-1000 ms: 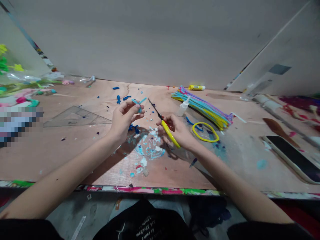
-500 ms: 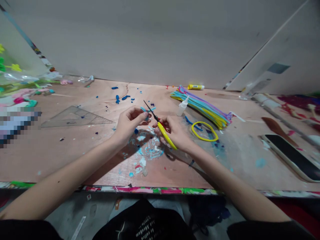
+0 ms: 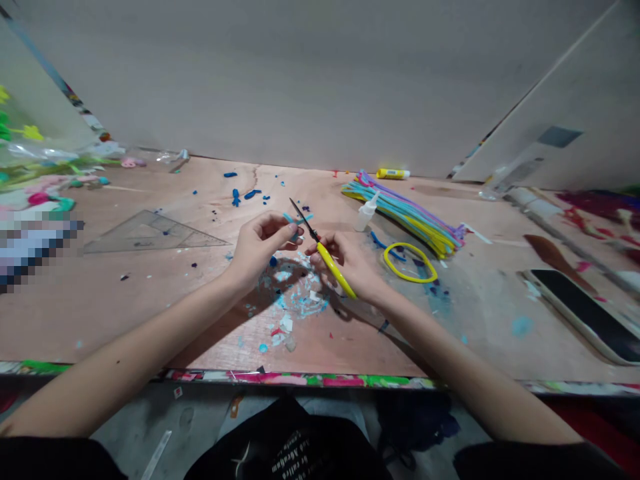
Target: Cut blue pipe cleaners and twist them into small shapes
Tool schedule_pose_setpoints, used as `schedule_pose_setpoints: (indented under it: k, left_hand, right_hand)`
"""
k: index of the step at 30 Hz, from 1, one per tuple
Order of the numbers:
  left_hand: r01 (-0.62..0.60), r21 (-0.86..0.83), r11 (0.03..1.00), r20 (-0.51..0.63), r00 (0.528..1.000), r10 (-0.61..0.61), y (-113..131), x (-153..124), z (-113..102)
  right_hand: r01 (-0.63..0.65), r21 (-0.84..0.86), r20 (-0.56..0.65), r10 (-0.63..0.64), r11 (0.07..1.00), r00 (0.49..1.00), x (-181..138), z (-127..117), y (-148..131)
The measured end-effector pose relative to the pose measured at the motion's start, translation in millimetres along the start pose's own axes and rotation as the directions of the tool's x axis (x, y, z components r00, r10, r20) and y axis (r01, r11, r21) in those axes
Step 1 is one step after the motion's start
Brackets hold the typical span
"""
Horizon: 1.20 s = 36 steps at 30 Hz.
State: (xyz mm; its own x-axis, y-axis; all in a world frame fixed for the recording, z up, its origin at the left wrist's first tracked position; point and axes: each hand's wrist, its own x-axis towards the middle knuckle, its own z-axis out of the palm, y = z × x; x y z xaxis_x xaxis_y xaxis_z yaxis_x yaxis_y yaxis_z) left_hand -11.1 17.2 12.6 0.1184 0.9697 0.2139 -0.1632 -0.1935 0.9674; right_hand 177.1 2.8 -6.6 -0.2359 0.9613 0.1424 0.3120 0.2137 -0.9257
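Pinched between the thumb and fingers of my left hand [image 3: 267, 243] is a small light-blue pipe cleaner piece [image 3: 294, 225], its short ends sticking out above the fingertips. My right hand [image 3: 345, 260] grips yellow-handled scissors [image 3: 336, 269]. Their dark blades point up and to the left, close beside the blue piece; whether they touch it I cannot tell. The fingers of the right hand partly hide the handles. Below both hands, light-blue and white scraps [image 3: 303, 297] lie scattered on the wooden table [image 3: 125, 320].
Right of my hands lie a white squeeze bottle [image 3: 367, 215], a bundle of coloured pipe cleaners [image 3: 405, 213] and a yellow ring [image 3: 410, 279]. A glue stick [image 3: 393, 174] is by the back wall. A clear set square [image 3: 150, 241] lies left, a phone [image 3: 585, 313] far right.
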Motion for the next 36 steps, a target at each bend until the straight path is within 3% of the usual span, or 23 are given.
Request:
schedule_pose_setpoints:
  k: [9, 22, 31, 36]
  left_hand:
    - [0.007, 0.013, 1.0, -0.027, 1.0, -0.006, -0.5, 1.4, 0.0]
    - [0.016, 0.041, 0.999, -0.027, 1.0, -0.015, 3.8, 0.8, 0.8]
    - [-0.002, 0.001, 1.0, -0.027, 1.0, 0.002, 3.7, 3.5, -1.9]
    - [-0.009, 0.034, 0.999, -0.046, 0.999, 0.011, 5.5, 5.0, -3.9]
  right_hand:
    - [-0.025, 0.017, 0.002, 0.025, 1.0, 1.0, -4.7, 1.4, -5.6]
    - [-0.079, 0.169, -0.011, 0.082, 0.982, 0.997, -3.9, 4.1, -10.8]
    - [-0.078, 0.103, -0.031, 0.081, 0.992, 0.996, -13.2, 1.4, -22.1]
    - [0.039, -0.031, -0.074, -0.041, 0.999, 0.996, -3.9, -8.7, -12.5]
